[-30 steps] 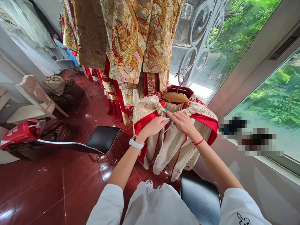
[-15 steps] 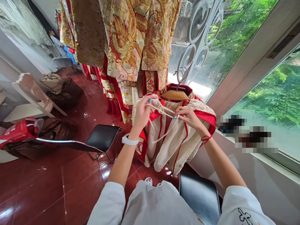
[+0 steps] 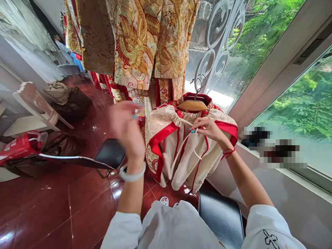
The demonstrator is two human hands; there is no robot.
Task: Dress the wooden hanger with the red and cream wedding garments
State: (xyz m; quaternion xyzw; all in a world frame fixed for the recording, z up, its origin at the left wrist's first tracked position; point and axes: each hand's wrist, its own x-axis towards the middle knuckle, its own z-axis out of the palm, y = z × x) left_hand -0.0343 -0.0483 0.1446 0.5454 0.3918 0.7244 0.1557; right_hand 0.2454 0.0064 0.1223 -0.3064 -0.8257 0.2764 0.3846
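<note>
A cream and red embroidered garment [image 3: 186,152] hangs on a wooden hanger [image 3: 193,104] in front of me. My right hand [image 3: 207,128] pinches a thin cream cord [image 3: 181,152] at the garment's gathered top, and the cord's ends dangle down. My left hand [image 3: 126,126] is raised to the left of the garment, away from it and smeared by motion; its fingers cannot be made out. A white band sits on my left wrist, a red string on my right.
Gold and red embroidered robes [image 3: 135,45] hang just behind. A black stool [image 3: 111,154] stands to the left, and a black seat [image 3: 221,216] is under me. A red bag [image 3: 22,147] and a white chair [image 3: 33,107] are at far left. A window ledge [image 3: 285,173] runs on the right.
My left hand has let go of the cord and swung left, away from the garment. The cord now hangs loose from my right hand, which stays at the garment's top.
</note>
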